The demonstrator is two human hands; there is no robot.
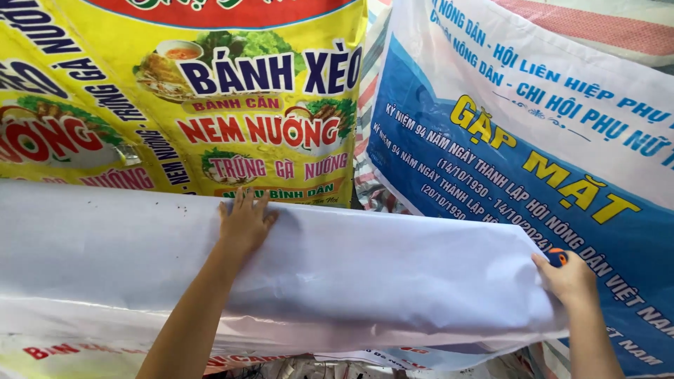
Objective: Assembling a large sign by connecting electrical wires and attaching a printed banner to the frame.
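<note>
One white banner sheet (365, 274), folded back over two printed banners: one yellow (175, 98), one blue (562, 182). Left hand (244, 223), fingers spread flat on its upper edge. Right hand (567, 278), fingers closed on its right corner beside one small orange-blue object (557, 257).

The folded sheet (351, 274) lies over two banners: the food banner (189, 105) behind its left part, the text banner (533, 140) behind its right.
</note>
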